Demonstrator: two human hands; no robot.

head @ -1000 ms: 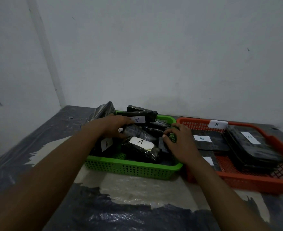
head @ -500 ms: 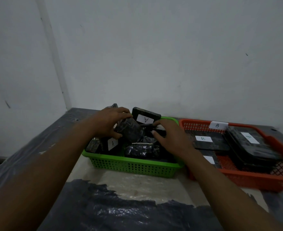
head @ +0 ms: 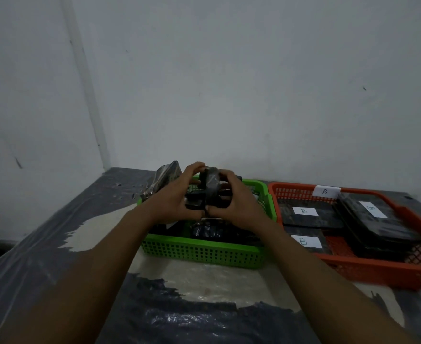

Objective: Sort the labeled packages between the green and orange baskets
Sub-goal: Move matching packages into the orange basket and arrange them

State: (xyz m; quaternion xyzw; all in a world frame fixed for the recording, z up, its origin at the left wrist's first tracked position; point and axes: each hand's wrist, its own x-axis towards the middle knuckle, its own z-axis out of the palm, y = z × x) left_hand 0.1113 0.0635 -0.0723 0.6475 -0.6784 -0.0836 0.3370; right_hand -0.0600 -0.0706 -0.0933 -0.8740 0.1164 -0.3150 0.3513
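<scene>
Up it comes! Left hand and right hand, fingers curled round a package, have raised it just above the green basket. Its label is hidden, so it's still mid-sort: next, turn it to read the label, then drop it here or in the orange basket.

Head view looks forward and down — seemingly close over the table.

Packages crowd the green basket, with bare tabletop in front.

The desk, wrapped in dark glossy plastic sheeting with pale patches, carries a green basket near its middle and an orange basket just beside it at three o'clock.
</scene>
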